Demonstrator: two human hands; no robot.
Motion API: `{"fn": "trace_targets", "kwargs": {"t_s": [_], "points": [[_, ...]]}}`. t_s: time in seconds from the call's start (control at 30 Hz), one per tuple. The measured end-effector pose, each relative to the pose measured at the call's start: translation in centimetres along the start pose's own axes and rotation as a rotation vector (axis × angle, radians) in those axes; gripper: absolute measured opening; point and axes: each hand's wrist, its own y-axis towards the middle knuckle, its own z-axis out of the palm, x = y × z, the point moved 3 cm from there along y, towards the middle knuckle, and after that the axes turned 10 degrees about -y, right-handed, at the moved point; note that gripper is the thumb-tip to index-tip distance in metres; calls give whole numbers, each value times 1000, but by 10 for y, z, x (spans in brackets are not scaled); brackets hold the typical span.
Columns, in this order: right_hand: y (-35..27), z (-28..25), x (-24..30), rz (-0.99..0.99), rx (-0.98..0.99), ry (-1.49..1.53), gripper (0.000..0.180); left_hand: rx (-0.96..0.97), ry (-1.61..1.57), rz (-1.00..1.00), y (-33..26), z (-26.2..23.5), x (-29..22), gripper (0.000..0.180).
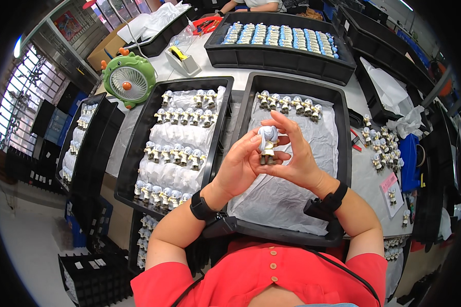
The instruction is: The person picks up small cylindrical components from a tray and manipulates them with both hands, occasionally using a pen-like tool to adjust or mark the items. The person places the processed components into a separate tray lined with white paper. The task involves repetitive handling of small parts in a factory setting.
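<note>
Between both hands I hold a small figurine (268, 144) with pale lavender hair, a white and gold outfit and dark boots, upright above the right-hand tray. My left hand (239, 162) grips its left side with fingers curled round it. My right hand (298, 156) closes on it from the other side, thumb near its feet and index finger arched over its head. Below lies a black tray (341, 153) lined with white paper (287, 192), with a row of similar figurines (290, 104) along its far end.
Left of it, another black tray (225, 110) holds several figurine rows on paper. Behind stands a tray (281, 60) of blue-topped pieces. A green fan (129, 79) and tape dispenser (183, 62) stand far left. Loose figurines (381, 146), a blue bin (409, 162) and a pink-edged card (391, 192) lie right.
</note>
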Motion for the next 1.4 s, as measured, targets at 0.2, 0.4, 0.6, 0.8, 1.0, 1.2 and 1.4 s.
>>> {"fn": "trace_targets", "kwargs": {"t_s": [0.2, 0.4, 0.6, 0.8, 1.0, 1.2, 1.4], "points": [[1, -2, 0, -35, -20, -40, 90, -2, 28, 16, 1, 2, -1, 49], [0, -1, -2, 11, -10, -7, 85, -20, 43, 16, 1, -2, 0, 47], [-1, -1, -3, 36, 4, -51, 83, -25, 50, 23, 1, -3, 0, 48], [1, -2, 0, 16, 12, -43, 77, -39, 74, 28, 1, -4, 1, 48], [-1, -1, -4, 42, 10, -50, 79, -39, 64, 26, 2, -6, 2, 48], [-1, -1, -4, 45, 8, -50, 79, -52, 62, 30, 1, -5, 1, 47], [-1, -1, -5, 29, 4, -66, 79, -35, 66, 40, 2, -7, 2, 46]]}}
